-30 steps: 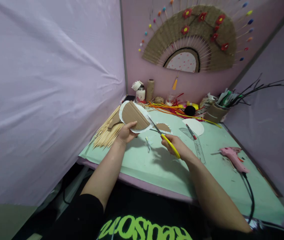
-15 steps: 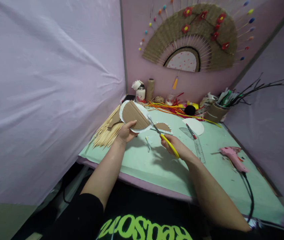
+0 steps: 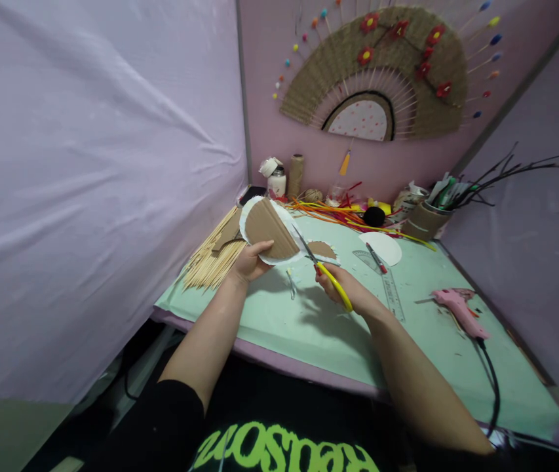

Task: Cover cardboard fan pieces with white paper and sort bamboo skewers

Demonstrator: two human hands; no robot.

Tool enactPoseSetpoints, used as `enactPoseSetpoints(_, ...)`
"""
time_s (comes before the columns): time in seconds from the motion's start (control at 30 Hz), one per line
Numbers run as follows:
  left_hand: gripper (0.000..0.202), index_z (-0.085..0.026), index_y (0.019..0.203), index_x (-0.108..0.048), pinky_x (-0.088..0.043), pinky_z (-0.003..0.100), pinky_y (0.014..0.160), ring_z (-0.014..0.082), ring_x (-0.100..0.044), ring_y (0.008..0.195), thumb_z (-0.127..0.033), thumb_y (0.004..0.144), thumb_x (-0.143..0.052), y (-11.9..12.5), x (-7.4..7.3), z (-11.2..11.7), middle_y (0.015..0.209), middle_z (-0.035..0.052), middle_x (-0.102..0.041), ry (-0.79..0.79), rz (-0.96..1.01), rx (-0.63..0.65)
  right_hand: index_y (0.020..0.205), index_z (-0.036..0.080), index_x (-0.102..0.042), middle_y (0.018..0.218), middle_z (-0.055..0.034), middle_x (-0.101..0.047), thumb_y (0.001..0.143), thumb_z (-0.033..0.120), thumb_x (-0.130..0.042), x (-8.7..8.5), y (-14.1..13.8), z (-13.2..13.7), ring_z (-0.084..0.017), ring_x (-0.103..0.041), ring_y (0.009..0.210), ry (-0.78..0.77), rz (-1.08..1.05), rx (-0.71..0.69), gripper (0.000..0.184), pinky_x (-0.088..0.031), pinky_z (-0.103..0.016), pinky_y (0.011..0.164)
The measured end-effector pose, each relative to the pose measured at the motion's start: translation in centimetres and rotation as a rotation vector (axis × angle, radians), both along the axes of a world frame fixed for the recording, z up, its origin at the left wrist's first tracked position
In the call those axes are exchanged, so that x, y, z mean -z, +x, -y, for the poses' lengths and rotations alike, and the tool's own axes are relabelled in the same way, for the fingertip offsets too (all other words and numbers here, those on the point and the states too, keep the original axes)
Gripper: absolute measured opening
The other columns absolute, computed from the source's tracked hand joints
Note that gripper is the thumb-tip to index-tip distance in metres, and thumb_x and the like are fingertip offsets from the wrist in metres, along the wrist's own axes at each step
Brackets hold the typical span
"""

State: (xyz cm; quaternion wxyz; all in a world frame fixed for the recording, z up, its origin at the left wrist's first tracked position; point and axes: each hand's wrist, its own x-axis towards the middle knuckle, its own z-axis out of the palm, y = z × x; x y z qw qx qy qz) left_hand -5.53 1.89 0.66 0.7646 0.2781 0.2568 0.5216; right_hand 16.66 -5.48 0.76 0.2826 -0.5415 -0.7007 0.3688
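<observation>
My left hand point(image 3: 254, 261) pinches the lower edge of a half-round cardboard piece point(image 3: 270, 229), thumb on its face. A white border sticks out around the cardboard. My right hand point(image 3: 339, 288) is wrapped round yellow-handled scissors point(image 3: 334, 286). Their blades are parted and sit at the right end of the white border. Behind the scissors, a smaller half-round cardboard piece point(image 3: 323, 250) with a notched white border lies on the table. Below the held piece is a small clear-and-white item point(image 3: 291, 284) that I cannot make out.
Thin wooden sticks point(image 3: 210, 265) lie at left. To the right are a white paper round point(image 3: 382, 248), a red marker point(image 3: 376, 258), a clear ruler point(image 3: 393, 295) and a pink glue gun point(image 3: 461, 312) with its cord. Coloured pipe cleaners point(image 3: 323, 211) line the back; a decorated fan point(image 3: 382, 65) hangs above.
The cardboard piece has shifted slightly right with my left hand, its white border now between the scissor blades. The blades have opened wider. My right hand has hardly moved.
</observation>
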Motion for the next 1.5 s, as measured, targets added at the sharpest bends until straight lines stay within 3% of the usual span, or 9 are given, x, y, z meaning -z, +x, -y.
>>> enactPoseSetpoints(0.4, 0.053, -0.012, 0.124, -0.059, -0.052, 0.040, 0.095, 0.0252, -0.070, 0.095, -0.008, 0.071, -0.062, 0.01, 0.07, -0.04, 0.098, 0.0087, -0.074, 0.018, 0.002, 0.015, 0.070, 0.021, -0.043, 0.052, 0.0069, -0.035, 0.076, 0.052, -0.053, -0.33, -0.39, 0.38, -0.008, -0.032, 0.046, -0.030, -0.112, 0.057, 0.034, -0.025, -0.022, 0.045)
enactPoseSetpoints(0.8, 0.049, -0.011, 0.121, -0.060, -0.059, 0.031, 0.071, 0.0232, -0.071, 0.082, -0.008, 0.072, -0.061, 0.01, 0.16, -0.18, 0.085, 0.0070, -0.075, 0.047, 0.022, 0.002, 0.066, 0.021, -0.042, 0.050, 0.0059, -0.036, 0.075, 0.046, -0.050, -0.36, -0.58, 0.38, -0.009, -0.033, 0.046, -0.008, -0.065, 0.104, 0.029, -0.024, -0.023, 0.045)
enactPoseSetpoints(1.13, 0.053, -0.012, 0.120, -0.062, -0.049, 0.045, 0.098, 0.0284, -0.068, 0.100, -0.008, 0.067, -0.064, 0.10, 0.42, 0.04, 0.098, 0.0098, -0.074, 0.084, -0.004, 0.057, 0.071, 0.020, -0.043, 0.062, 0.0029, -0.040, 0.076, 0.060, -0.047, -0.07, -0.36, 0.04, -0.010, -0.033, 0.055, 0.054, -0.047, -0.002, 0.040, -0.028, -0.025, 0.050)
enactPoseSetpoints(1.5, 0.054, -0.012, 0.119, -0.063, -0.043, 0.048, 0.103, 0.0299, -0.065, 0.107, -0.010, 0.065, -0.068, 0.21, 0.87, -0.05, 0.101, 0.0107, -0.073, 0.110, -0.032, 0.091, 0.075, 0.021, -0.047, 0.055, 0.0048, -0.038, 0.077, 0.062, -0.049, -0.09, -0.76, 0.54, -0.011, -0.035, 0.051, 0.002, -0.134, 0.035, 0.042, -0.029, -0.024, 0.048)
